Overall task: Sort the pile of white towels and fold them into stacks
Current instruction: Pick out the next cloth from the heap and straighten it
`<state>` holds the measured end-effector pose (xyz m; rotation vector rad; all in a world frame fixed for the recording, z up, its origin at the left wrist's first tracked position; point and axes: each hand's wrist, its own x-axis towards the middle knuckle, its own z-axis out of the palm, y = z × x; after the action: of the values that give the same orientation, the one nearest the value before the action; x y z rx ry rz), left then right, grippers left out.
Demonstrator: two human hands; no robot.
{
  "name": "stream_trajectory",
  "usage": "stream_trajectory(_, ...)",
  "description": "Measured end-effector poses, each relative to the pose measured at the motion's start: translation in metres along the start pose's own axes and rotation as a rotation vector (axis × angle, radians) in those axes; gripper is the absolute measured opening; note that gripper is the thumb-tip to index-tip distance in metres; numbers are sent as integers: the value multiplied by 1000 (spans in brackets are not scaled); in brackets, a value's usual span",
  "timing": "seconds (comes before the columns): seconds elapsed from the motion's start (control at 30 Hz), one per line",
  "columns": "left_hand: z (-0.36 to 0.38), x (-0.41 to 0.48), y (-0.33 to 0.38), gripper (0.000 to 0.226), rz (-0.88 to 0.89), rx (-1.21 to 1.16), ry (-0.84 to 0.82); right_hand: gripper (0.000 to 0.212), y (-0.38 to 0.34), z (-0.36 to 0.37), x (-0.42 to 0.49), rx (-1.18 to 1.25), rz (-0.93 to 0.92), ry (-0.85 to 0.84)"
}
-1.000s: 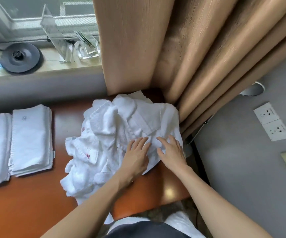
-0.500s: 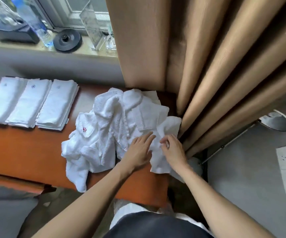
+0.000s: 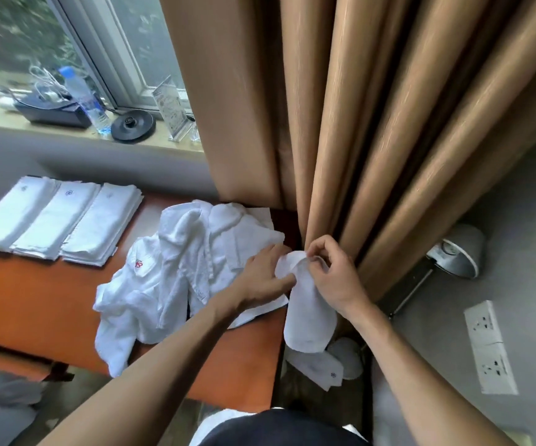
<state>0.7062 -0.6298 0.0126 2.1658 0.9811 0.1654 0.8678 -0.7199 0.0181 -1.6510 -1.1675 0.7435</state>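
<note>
Right hand [image 3: 331, 275] pinches the top edge of one small towel [image 3: 308, 313], fingers curled over it. The cloth hangs down past the table's [image 3: 35, 300] edge, at three o'clock from the pile [image 3: 179, 268]. Left hand [image 3: 261, 273] is right against that same edge, the two hands close together; whether it truly grips, I cannot tell. Three folded stacks [image 3: 57, 220] sit at ten o'clock from the pile. To my eye this is the pick-and-spread step: find two corners, draw the hands apart until the cloth is taut, then bring it over the bare wood at six o'clock. Careful: another towel [image 3: 316, 365] lies on the floor beneath, so a loose pinch may cost one more.
</note>
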Motion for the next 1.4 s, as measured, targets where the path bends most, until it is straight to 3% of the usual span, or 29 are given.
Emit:
stream_trajectory(0.1,0,-6,13,60,104,26,-53,29,-13,-10,4,51,-58,-47)
stream_trajectory(0.23,-6,-12,18,17,70,-44,200,26,-19,-19,12,45,-77,-71)
stream_trajectory(0.43,-33,-12,29,20,24,-213,445,21,-7,-28,18,-176,27,-320)
stream_trajectory(0.5,-46,-10,27,22,-2,-252,516,25,-3,-24,13,-146,36,-334)
stream_trajectory(0.63,-68,-13,10,16,-73,-172,504,37,-13,-18,7,24,24,-238)
stream_trajectory(0.77,-67,-22,1,4,86,-121,469,17,-33,-10,19,24,9,-236)
stream_trajectory(0.87,-63,-20,10,23,140,-199,334,12,-50,2,26,49,22,-214)
stream_trajectory(1.0,-52,-20,22,37,126,-258,148,28,-64,7,26,80,-5,-168)
stream_trajectory(1.1,-46,-19,27,21,123,-225,259,35,-65,2,26,57,-28,-64)
stream_trajectory(1.17,-46,-16,32,23,89,-245,363,37,-59,-4,24,76,-28,-45)
stream_trajectory(1.3,-55,-15,48,22,50,-427,479,34,-37,-4,11,143,60,-253)
stream_trajectory(1.4,-68,-15,57,18,35,-560,511,19,-19,5,2,75,61,-332)
